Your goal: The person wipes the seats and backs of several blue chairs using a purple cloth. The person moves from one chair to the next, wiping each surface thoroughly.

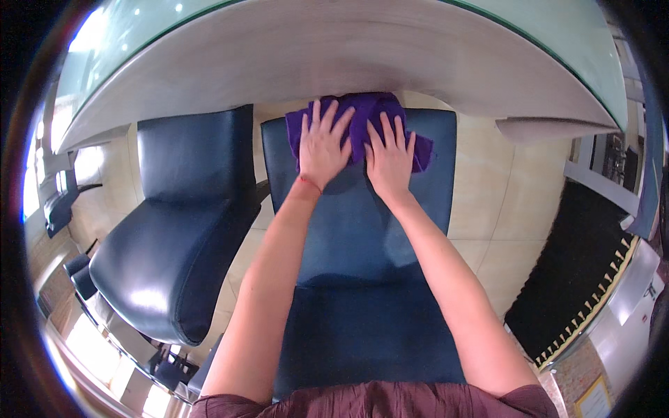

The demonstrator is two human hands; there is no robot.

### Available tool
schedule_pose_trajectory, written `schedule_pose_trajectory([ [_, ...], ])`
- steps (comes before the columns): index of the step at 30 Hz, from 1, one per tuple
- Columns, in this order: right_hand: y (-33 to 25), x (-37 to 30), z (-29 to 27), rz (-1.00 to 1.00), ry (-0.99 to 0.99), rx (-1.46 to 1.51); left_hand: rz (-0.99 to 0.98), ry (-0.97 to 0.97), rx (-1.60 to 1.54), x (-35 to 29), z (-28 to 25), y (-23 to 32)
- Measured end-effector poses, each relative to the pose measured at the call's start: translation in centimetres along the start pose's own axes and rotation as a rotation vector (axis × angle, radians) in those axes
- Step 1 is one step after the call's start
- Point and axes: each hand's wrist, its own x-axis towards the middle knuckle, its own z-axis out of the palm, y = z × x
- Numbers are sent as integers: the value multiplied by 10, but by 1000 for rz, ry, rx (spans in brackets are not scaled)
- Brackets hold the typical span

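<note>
Over the top of a blue backrest point(355, 230), a purple cloth point(359, 125)

The left hand point(323, 150) and the right hand point(390, 164) rest on the cloth, slightly apart, fingers spread, neither clamped on it. Another blue chair point(174, 244) stands to the left; a glass-topped counter point(348, 42) lies just ahead.

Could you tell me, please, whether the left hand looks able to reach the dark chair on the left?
Probably yes: the left hand lies spread on the purple cloth, and nothing seems to stand between it and the left-hand chair.
</note>
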Motion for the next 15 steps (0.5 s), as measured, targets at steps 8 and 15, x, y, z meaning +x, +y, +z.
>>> schedule_pose_trajectory([
  [8,-81,31,35,-156,-79,148,-496,278,-250,-62,-1,-86],
  [15,-105,-109,22,-494,-415,286,-658,-110,-417,-258,14,-37],
])
